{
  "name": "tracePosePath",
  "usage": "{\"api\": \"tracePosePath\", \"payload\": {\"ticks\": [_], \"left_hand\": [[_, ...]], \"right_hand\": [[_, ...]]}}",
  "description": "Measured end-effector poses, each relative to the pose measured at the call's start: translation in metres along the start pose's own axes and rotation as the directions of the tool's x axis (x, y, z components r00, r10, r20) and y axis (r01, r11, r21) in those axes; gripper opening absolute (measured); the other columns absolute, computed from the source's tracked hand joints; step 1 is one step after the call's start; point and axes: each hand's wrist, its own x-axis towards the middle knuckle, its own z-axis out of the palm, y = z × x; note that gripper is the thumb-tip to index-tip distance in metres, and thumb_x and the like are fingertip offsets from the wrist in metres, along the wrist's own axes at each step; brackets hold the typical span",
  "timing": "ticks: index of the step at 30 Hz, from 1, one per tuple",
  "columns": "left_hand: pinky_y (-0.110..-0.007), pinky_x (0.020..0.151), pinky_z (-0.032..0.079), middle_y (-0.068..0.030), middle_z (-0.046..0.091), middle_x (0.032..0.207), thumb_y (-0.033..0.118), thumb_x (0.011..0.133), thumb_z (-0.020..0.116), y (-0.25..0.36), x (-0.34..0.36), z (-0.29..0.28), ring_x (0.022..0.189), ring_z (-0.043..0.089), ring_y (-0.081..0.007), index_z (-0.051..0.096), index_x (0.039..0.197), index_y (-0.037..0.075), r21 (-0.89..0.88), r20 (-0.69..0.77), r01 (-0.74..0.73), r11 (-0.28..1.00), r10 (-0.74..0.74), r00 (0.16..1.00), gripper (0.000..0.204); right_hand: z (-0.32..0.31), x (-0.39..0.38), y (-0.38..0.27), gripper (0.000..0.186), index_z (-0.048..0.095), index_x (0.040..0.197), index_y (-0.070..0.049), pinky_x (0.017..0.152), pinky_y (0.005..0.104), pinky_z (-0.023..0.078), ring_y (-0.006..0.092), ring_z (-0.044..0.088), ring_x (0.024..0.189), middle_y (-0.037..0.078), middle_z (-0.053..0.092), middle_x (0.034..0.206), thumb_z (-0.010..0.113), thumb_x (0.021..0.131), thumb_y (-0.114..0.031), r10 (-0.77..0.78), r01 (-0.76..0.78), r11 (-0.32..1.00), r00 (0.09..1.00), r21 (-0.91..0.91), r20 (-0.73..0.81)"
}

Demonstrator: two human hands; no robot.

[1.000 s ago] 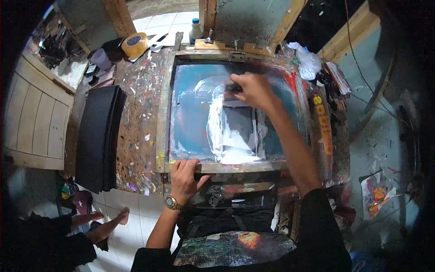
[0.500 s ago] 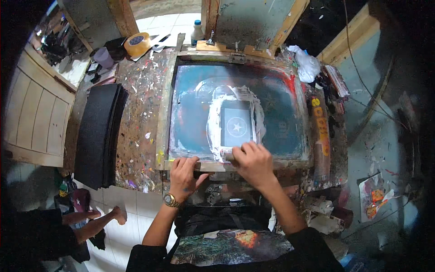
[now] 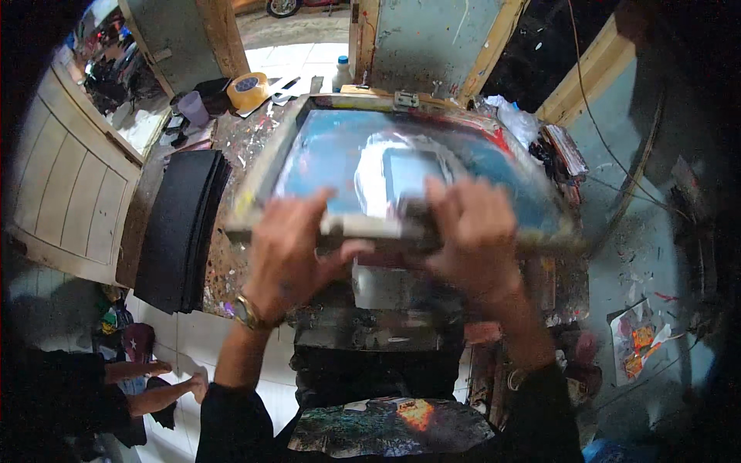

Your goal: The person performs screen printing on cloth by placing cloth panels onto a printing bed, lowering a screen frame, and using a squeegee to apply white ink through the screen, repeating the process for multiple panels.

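A wooden-framed printing screen (image 3: 324,147) with blue mesh is tilted up at its near edge, hinged at the far side. White ink rings a pale rectangular window (image 3: 409,170) in the mesh. My left hand (image 3: 289,243), wearing a gold watch (image 3: 247,311), grips the near rail, fingers on top and thumb below. My right hand (image 3: 478,228) is blurred. It is closed around a dark small squeegee (image 3: 415,210) at the same rail; how far its fingers also hold the rail is hard to tell. A pale flat surface (image 3: 378,287) shows beneath the raised frame.
A stack of black sheets (image 3: 177,231) lies left on the paint-spotted table (image 3: 251,147). Behind it are a tape roll (image 3: 248,91), a cup (image 3: 193,108) and a bottle (image 3: 342,73). A plastic bag (image 3: 515,123) sits back right. Another person's feet (image 3: 193,386) show lower left.
The screen's near edge has come up off the table and toward me. Both hands have risen with it, the right one moving onto the near rail. A pale surface has appeared underneath.
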Motion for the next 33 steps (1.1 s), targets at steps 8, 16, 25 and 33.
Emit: {"api": "tracePosePath", "payload": {"ticks": [8, 16, 25, 33], "left_hand": [[-0.050, 0.101, 0.044, -0.0187, 0.066, 0.127, 0.047, 0.093, 0.071, -0.065, 0.093, 0.148, 0.120, 0.060, -0.0330, 0.065, 0.125, 0.003, -0.143, 0.008, 0.074, 0.987, -0.073, 0.997, 0.055], [-0.057, 0.128, 0.012, -0.0147, 0.045, 0.161, 0.073, 0.097, 0.045, -0.143, 0.064, 0.294, 0.158, 0.025, -0.0301, 0.046, 0.157, 0.008, 0.166, 0.317, 0.269, 0.949, -0.310, 0.896, 0.089], [-0.062, 0.118, 0.027, -0.0171, 0.057, 0.148, 0.051, 0.104, 0.051, -0.153, 0.060, 0.267, 0.141, 0.047, -0.0351, 0.065, 0.140, 0.014, 0.119, 0.199, 0.360, 0.925, -0.377, 0.904, 0.054], [-0.058, 0.122, 0.026, -0.0179, 0.049, 0.156, 0.062, 0.100, 0.051, -0.149, 0.078, 0.306, 0.147, 0.042, -0.0328, 0.048, 0.153, 0.004, 0.151, 0.165, 0.400, 0.904, -0.422, 0.891, 0.079]], "right_hand": [[-0.083, 0.196, 0.122, 0.096, 0.064, 0.120, 0.012, 0.097, 0.0440, 0.054, 0.0390, 0.071, 0.107, 0.030, 0.071, 0.111, 0.087, 0.061, -0.060, 0.074, -0.069, 0.995, 0.996, -0.077, 0.059], [-0.082, 0.228, 0.150, 0.110, 0.061, 0.126, 0.015, 0.102, 0.0436, 0.053, 0.0414, 0.068, 0.115, 0.030, 0.069, 0.122, 0.085, 0.062, -0.071, 0.017, -0.018, 1.000, 0.998, 0.020, 0.055], [-0.073, 0.243, 0.160, 0.118, 0.060, 0.133, 0.013, 0.107, 0.0429, 0.050, 0.0415, 0.064, 0.122, 0.033, 0.064, 0.133, 0.085, 0.058, -0.074, 0.024, -0.024, 1.000, 1.000, 0.008, 0.013], [-0.072, 0.252, 0.161, 0.115, 0.060, 0.132, 0.013, 0.106, 0.0436, 0.050, 0.0426, 0.065, 0.120, 0.032, 0.065, 0.130, 0.085, 0.059, -0.073, 0.045, -0.051, 0.997, 0.994, 0.058, 0.104]]}}
